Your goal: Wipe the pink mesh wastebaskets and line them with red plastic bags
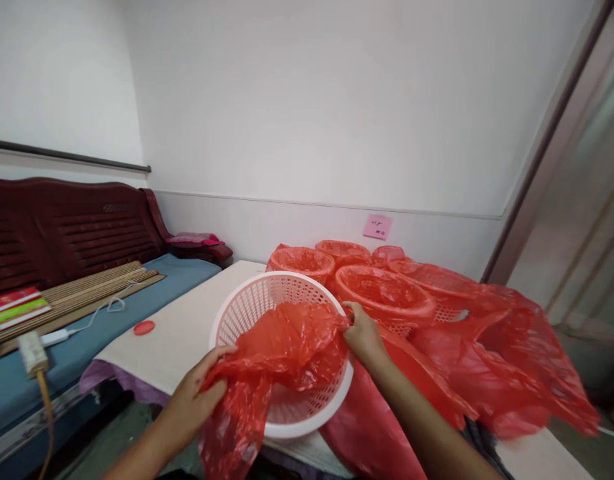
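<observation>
A white plastic basket [239,317] with a slotted wall stands near the front edge of the table. Bunched inside it and hanging over its near left rim is a thin red plastic bag [291,333]. My left hand [201,390] pinches the bag at the left side of the basket. At the right rim, my right hand [363,333] is closed on another part of the same bag. Several more baskets, each covered by red bags, crowd behind and to the right, the nearest lined basket [384,293] among them.
Loose red plastic [517,353] spreads over the table's right side. A small red disc [144,328] lies on the white tabletop [181,333]. Leftward, a wooden bench [77,220] carries a blue cushion, a slatted mat and a power strip [33,352]. A pink note [377,227] is on the wall.
</observation>
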### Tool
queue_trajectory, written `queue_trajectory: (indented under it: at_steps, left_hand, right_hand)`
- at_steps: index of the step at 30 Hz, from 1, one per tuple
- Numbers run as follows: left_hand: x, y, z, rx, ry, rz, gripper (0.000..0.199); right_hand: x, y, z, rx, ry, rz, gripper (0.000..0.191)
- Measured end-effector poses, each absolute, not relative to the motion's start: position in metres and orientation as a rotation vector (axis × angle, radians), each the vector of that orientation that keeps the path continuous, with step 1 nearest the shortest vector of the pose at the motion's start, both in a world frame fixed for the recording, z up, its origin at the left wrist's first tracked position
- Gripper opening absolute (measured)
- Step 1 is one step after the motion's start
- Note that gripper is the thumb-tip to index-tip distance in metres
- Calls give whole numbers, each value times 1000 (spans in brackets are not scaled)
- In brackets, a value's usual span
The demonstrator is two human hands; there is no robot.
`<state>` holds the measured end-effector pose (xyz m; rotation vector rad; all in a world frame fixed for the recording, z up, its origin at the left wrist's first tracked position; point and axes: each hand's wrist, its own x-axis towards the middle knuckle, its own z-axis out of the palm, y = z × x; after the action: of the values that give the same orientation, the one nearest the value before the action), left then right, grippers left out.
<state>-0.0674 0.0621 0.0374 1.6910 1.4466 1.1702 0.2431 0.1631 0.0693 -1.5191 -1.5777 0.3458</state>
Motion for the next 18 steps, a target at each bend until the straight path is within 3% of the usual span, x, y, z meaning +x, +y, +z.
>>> queue_trajectory:
  at_steps: [4, 8, 18]
  left_hand:
    - [-87, 67, 69, 1814, 1501, 1032, 47]
    - [-96, 76, 93, 1957, 1525, 1010, 42]
    - [-80, 99, 68, 1807, 1453, 1184, 51]
  right_hand:
    - [233, 150, 59, -1530, -1626, 433, 33]
    - [227, 145, 47, -1561, -1582, 478, 45]
    - [241, 153, 55, -1536, -1476, 481, 46]
